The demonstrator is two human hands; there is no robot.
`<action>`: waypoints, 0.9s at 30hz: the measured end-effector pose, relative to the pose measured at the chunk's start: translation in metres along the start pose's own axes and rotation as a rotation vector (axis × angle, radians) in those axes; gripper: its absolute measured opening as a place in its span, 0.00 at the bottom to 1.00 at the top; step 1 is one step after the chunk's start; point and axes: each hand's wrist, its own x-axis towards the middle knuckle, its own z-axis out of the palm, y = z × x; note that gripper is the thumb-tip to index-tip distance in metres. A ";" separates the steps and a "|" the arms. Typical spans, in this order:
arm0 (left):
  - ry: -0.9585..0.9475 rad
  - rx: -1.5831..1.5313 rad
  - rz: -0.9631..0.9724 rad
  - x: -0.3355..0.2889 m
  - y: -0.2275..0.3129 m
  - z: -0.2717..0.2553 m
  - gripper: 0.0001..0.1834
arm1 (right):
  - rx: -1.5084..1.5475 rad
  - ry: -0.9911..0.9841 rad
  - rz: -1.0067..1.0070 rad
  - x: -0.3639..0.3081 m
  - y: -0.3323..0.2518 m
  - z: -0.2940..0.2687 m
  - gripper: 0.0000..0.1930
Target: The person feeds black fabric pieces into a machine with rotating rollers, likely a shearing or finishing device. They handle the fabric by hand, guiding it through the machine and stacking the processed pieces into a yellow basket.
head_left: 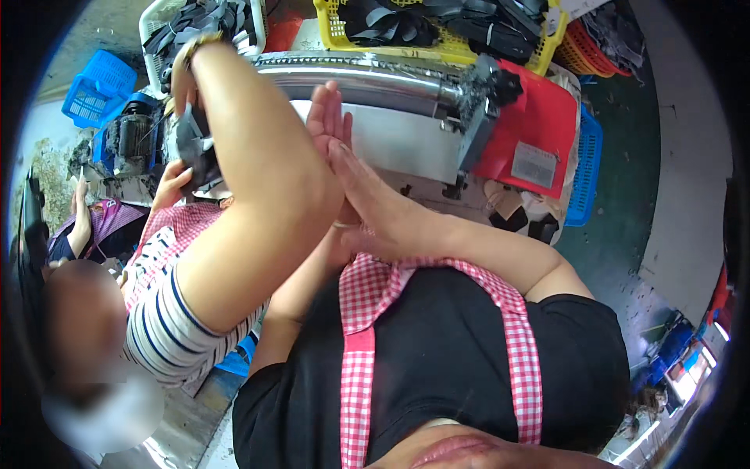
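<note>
My left hand point(330, 121) is raised in front of the machine, its fingers stretched out. A co-worker's bent arm point(266, 141) crosses in front of my left forearm and hides part of it. Flat against my left hand lies my right hand point(355, 176), its fingers extended and its thumb apart. No object shows between my hands. Just beyond them are the machine's metal roller point(375, 78) and a pale flat plate point(410, 137).
A co-worker in a striped shirt point(168, 328) stands close at my left, handling dark pieces point(195, 152). Beyond the roller sits a yellow basket point(437, 53) of dark strips. A red panel point(539, 109) and a blue basket point(586, 168) are at the right.
</note>
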 end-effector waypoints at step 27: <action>-0.555 0.404 -0.511 -0.182 0.009 -0.071 0.17 | -1.204 0.457 0.750 -0.011 -0.021 -0.179 0.27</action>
